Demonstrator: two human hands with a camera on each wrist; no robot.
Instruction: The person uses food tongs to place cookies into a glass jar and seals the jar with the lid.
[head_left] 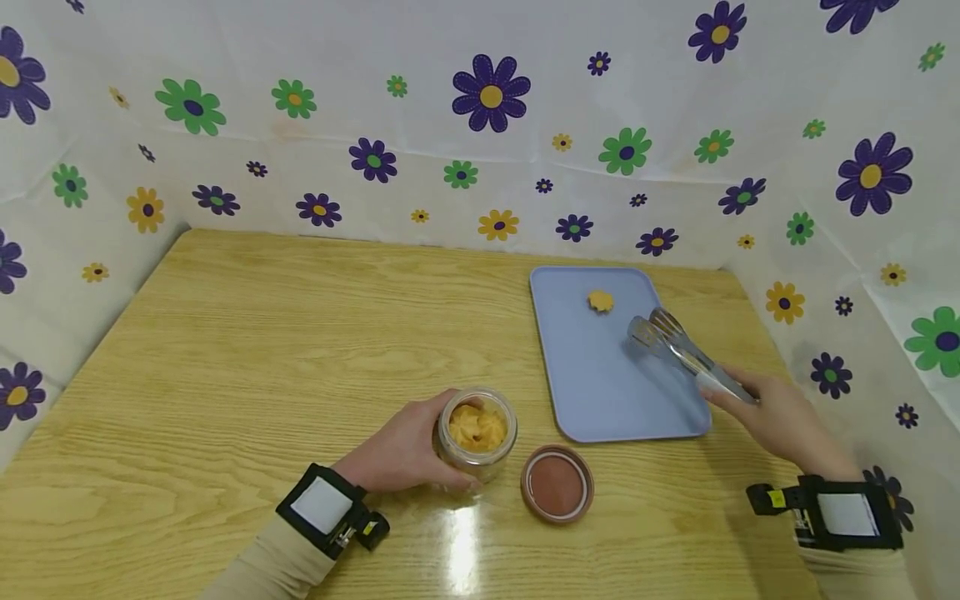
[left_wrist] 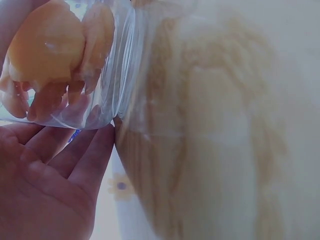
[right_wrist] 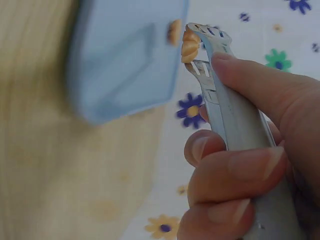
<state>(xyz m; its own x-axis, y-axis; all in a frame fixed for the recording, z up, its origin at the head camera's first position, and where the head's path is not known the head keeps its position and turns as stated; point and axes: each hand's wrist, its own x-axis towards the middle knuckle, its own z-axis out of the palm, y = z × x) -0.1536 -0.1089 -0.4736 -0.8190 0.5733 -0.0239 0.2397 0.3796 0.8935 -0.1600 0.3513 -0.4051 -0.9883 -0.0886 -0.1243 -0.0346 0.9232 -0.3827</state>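
Observation:
My left hand [head_left: 405, 446] grips an open clear jar [head_left: 480, 468], with thumb and fingers on either side of it. Inside the jar lie several orange-yellow biscuits [left_wrist: 47, 42], seen through its wall in the left wrist view. My right hand [head_left: 787, 417] holds metal tongs [head_left: 701, 362] by the arms, tips above the blue tray [head_left: 592, 400]. Between the tong tips sits another biscuit [right_wrist: 190, 46], clear in the right wrist view. One flower-shaped biscuit [head_left: 600, 301] rests on the tray's far part.
A reddish-brown jar lid [head_left: 557, 484] lies on the wooden table [head_left: 300, 333], right of the jar and just in front of the tray. White cloth [head_left: 420, 125] printed with flowers hangs behind the table and at both sides.

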